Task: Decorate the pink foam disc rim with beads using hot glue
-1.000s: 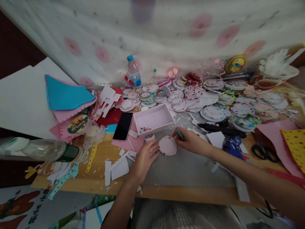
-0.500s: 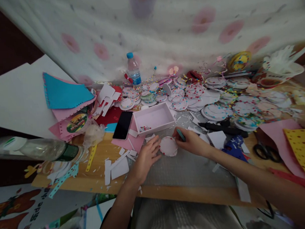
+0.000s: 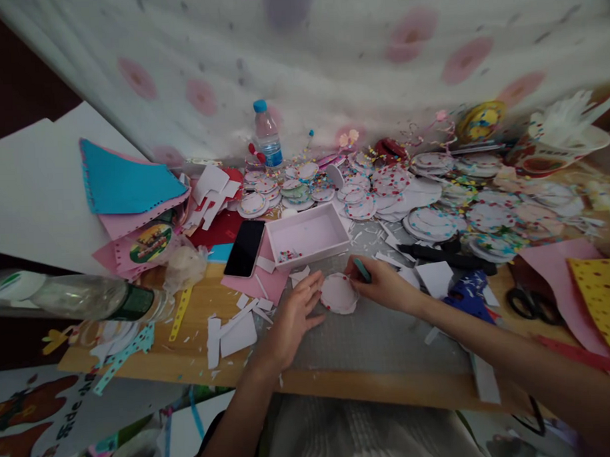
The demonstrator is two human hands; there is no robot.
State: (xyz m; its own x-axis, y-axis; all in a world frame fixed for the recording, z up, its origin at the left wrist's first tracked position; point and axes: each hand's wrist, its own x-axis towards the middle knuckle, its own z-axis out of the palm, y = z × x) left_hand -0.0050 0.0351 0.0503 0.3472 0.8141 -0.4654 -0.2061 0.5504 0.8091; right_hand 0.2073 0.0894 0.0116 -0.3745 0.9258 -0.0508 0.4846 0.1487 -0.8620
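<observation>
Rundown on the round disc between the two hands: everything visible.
The disc is round, whitish-pink, seemingly thin paper or foam, with small red and blue dots around its rim. It lies flat on the grey mat, just in front of the pink tray. The left hand, fingers spread, touches its left edge; the right hand, gripping a teal tool, meets its upper right edge.
</observation>
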